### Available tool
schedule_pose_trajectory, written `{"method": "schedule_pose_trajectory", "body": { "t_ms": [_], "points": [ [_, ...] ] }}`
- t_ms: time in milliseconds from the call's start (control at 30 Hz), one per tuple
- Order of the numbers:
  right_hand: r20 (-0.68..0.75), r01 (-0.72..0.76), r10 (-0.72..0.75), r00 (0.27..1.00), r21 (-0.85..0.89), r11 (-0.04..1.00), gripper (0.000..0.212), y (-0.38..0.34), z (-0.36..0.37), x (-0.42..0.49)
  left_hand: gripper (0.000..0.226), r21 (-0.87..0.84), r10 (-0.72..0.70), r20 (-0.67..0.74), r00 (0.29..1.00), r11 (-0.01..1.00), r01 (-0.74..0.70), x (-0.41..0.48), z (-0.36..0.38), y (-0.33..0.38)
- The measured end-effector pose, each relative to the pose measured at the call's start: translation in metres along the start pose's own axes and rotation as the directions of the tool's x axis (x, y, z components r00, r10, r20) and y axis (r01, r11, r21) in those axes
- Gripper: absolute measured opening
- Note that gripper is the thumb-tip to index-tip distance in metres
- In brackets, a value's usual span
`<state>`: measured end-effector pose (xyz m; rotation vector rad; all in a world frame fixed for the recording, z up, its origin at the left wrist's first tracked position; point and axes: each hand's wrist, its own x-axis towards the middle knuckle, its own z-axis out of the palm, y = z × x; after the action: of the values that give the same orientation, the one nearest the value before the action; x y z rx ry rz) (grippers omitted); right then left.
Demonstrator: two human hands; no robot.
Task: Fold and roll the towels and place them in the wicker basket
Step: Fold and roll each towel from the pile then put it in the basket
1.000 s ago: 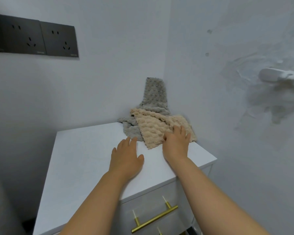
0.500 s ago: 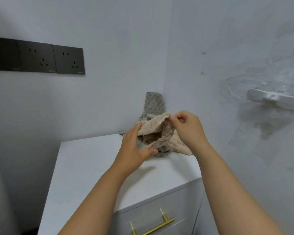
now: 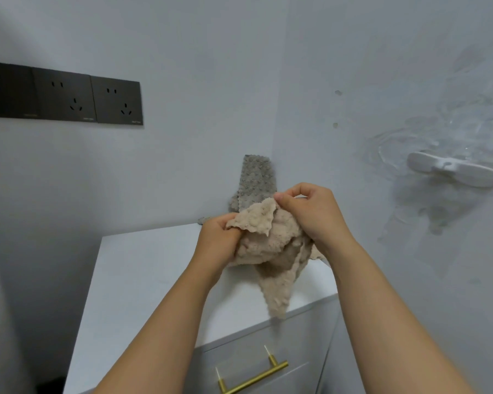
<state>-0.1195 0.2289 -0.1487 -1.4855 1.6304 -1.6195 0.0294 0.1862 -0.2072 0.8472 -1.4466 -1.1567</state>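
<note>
A beige bobbled towel (image 3: 271,251) hangs crumpled in the air above the white cabinet top (image 3: 143,280), one corner dangling toward the front edge. My left hand (image 3: 219,240) grips its left edge with curled fingers. My right hand (image 3: 308,214) pinches an upper corner between thumb and fingers. A grey bobbled towel (image 3: 256,180) leans in the wall corner behind, mostly hidden by my hands and the beige towel. No wicker basket is in view.
The cabinet has a drawer with a brass handle (image 3: 254,376) at the front. Dark wall sockets (image 3: 69,98) sit on the left wall. A white wall hook (image 3: 453,172) sticks out from the right wall, close beside the cabinet.
Both hands took the beige towel off the pile and lifted it clear of the cabinet top. It now hangs lower and closer to me, with a corner drooping down.
</note>
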Motion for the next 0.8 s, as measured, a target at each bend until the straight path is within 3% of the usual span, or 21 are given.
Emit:
{"method": "schedule_pose_trajectory", "body": {
  "t_ms": [100, 200, 300, 400, 500, 633, 700, 800],
  "points": [
    [0.184, -0.069, 0.051, 0.982, 0.092, 0.993, 0.014, 0.003, -0.01, -0.001, 0.016, -0.062, -0.133, 0.183, 0.974, 0.987, 0.146, 0.002, -0.01, 0.002],
    [0.43, -0.1, 0.136, 0.893, -0.106, 0.989, 0.021, 0.009, -0.017, 0.001, 0.026, -0.196, -0.244, 0.203, 0.948, 0.939, 0.284, 0.0, -0.017, 0.007],
    [0.432, 0.023, 0.256, 0.865, -0.543, 0.839, 0.024, 0.019, -0.017, 0.006, 0.04, -0.245, -0.357, 0.133, 0.925, 0.892, 0.379, 0.0, -0.018, 0.011],
    [0.388, 0.024, 0.323, 0.863, -0.67, 0.742, 0.016, 0.038, -0.014, 0.01, 0.033, -0.325, -0.406, 0.073, 0.911, 0.854, 0.406, -0.002, -0.012, 0.018],
    [0.298, -0.09, 0.342, 0.891, -0.622, 0.777, 0.012, 0.052, -0.016, 0.012, 0.028, -0.381, -0.369, 0.018, 0.929, 0.857, 0.347, -0.001, -0.011, 0.022],
    [0.063, -0.172, 0.21, 0.976, -0.378, 0.91, 0.015, 0.048, -0.023, 0.016, 0.025, -0.379, -0.344, -0.012, 0.939, 0.87, 0.314, 0.001, -0.015, 0.023],
    [0.095, -0.18, 0.203, 0.975, -0.21, 0.961, 0.024, 0.036, -0.028, 0.014, 0.024, -0.372, -0.326, -0.002, 0.945, 0.878, 0.302, 0.004, -0.018, 0.022],
    [0.269, -0.263, 0.265, 0.926, -0.043, 0.964, 0.028, 0.008, -0.041, 0.009, 0.025, -0.454, -0.296, 0.127, 0.947, 0.831, 0.321, 0.003, -0.029, 0.031]
  ]
}}
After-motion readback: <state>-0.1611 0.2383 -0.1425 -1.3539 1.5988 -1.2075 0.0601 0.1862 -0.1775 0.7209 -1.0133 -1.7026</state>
